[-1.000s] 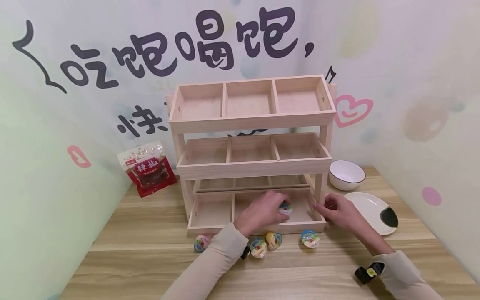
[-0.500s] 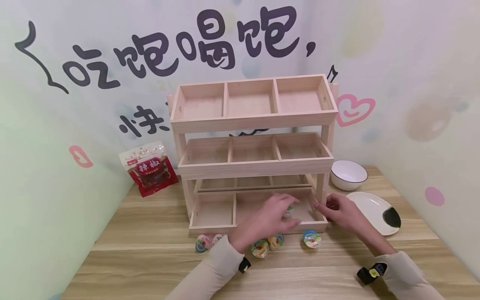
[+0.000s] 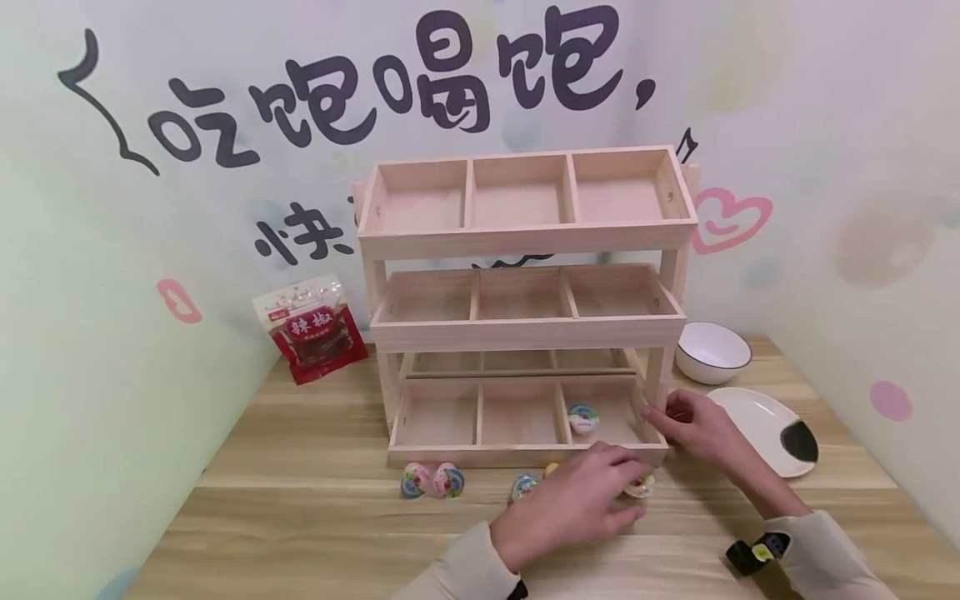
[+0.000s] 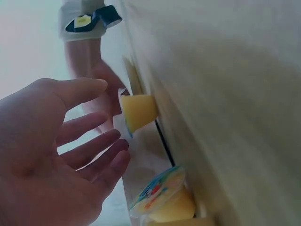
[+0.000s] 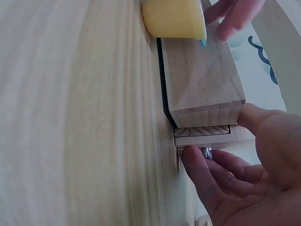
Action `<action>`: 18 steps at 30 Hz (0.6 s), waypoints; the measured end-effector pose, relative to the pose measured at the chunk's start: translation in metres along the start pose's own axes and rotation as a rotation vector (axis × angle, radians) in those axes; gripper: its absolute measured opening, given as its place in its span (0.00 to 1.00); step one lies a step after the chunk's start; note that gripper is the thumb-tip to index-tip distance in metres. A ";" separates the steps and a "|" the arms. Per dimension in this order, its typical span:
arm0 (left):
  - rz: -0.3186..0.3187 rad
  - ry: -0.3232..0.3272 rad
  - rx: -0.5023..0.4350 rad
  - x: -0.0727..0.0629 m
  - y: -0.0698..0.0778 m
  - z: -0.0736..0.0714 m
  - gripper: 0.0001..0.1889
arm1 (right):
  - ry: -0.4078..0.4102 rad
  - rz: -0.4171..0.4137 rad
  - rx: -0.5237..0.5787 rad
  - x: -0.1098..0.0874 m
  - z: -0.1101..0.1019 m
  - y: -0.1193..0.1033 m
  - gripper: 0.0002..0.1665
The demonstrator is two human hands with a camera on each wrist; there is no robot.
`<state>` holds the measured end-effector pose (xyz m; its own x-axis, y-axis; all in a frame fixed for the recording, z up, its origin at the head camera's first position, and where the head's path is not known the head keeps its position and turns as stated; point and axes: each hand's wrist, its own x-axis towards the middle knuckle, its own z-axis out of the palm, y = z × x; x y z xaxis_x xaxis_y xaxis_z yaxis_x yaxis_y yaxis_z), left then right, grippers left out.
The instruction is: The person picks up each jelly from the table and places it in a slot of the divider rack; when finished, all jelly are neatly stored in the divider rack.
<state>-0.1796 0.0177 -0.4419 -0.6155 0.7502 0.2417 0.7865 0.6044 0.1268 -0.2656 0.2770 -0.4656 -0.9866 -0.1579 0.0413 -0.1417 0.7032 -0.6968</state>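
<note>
My left hand [image 3: 573, 504] hovers over the table just in front of the wooden rack, fingers loosely spread. In the left wrist view it is apart from a yellow jelly cup [image 4: 139, 112] that it faces. A second jelly cup [image 4: 171, 200] stands lower in that view. Inside the bottom tier's right compartment sits one jelly cup [image 3: 583, 419]. My right hand [image 3: 693, 421] grips the rack's lower right side; the right wrist view shows thumb and fingers around the wood [image 5: 204, 141]. Two pinkish jelly cups [image 3: 448, 481] lie left of my left hand, which partly hides others.
The three-tier wooden rack [image 3: 528, 335] has divided compartments. On its left leans a red packet [image 3: 315, 329]. A white bowl [image 3: 712, 354] and an oval plate [image 3: 750, 421] with a dark patch stand to the right. Walls close in behind and on both sides.
My left hand has let go of a jelly cup in the bottom right compartment and moved back toward the table front. My right hand stays at the rack. The head view has shifted slightly.
</note>
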 end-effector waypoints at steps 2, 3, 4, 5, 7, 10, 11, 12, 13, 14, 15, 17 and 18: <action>0.008 -0.019 0.025 0.001 0.002 0.003 0.21 | 0.002 -0.003 -0.005 -0.001 -0.001 0.001 0.26; 0.008 -0.028 0.032 0.001 0.002 0.004 0.21 | 0.005 -0.006 -0.007 -0.001 -0.002 0.002 0.26; 0.008 -0.032 0.040 0.001 0.002 0.005 0.20 | 0.009 -0.009 -0.009 -0.002 -0.002 0.002 0.26; 0.009 -0.036 0.043 0.002 0.002 0.005 0.19 | 0.016 -0.012 -0.009 -0.002 -0.002 0.002 0.25; 0.012 -0.036 0.040 0.002 0.001 0.006 0.17 | 0.026 -0.020 -0.005 -0.002 -0.002 0.002 0.24; 0.015 -0.022 0.017 0.002 0.000 0.008 0.14 | 0.034 -0.029 0.009 -0.001 0.000 0.001 0.23; 0.018 -0.013 0.008 0.002 -0.001 0.008 0.13 | 0.035 -0.031 0.010 -0.001 0.001 0.001 0.23; 0.017 -0.001 -0.005 0.001 -0.001 0.008 0.12 | 0.032 -0.030 0.012 -0.001 0.002 0.001 0.23; 0.018 0.009 -0.018 0.001 -0.001 0.009 0.10 | 0.030 -0.027 0.011 -0.001 0.002 0.001 0.24; 0.024 0.017 -0.031 0.001 -0.002 0.009 0.08 | 0.028 -0.024 0.008 -0.001 0.003 0.001 0.24; 0.033 0.023 -0.045 0.001 -0.002 0.009 0.07 | 0.027 -0.019 0.005 -0.001 0.003 0.000 0.25; 0.052 0.024 -0.061 0.003 -0.002 0.009 0.06 | 0.030 -0.011 -0.005 -0.002 0.002 0.000 0.25; 0.059 0.020 -0.067 0.003 -0.001 0.008 0.07 | 0.032 -0.008 -0.007 -0.002 0.001 0.000 0.25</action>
<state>-0.1829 0.0217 -0.4493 -0.5676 0.7780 0.2694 0.8232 0.5396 0.1762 -0.2633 0.2765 -0.4666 -0.9875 -0.1413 0.0704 -0.1505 0.7069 -0.6911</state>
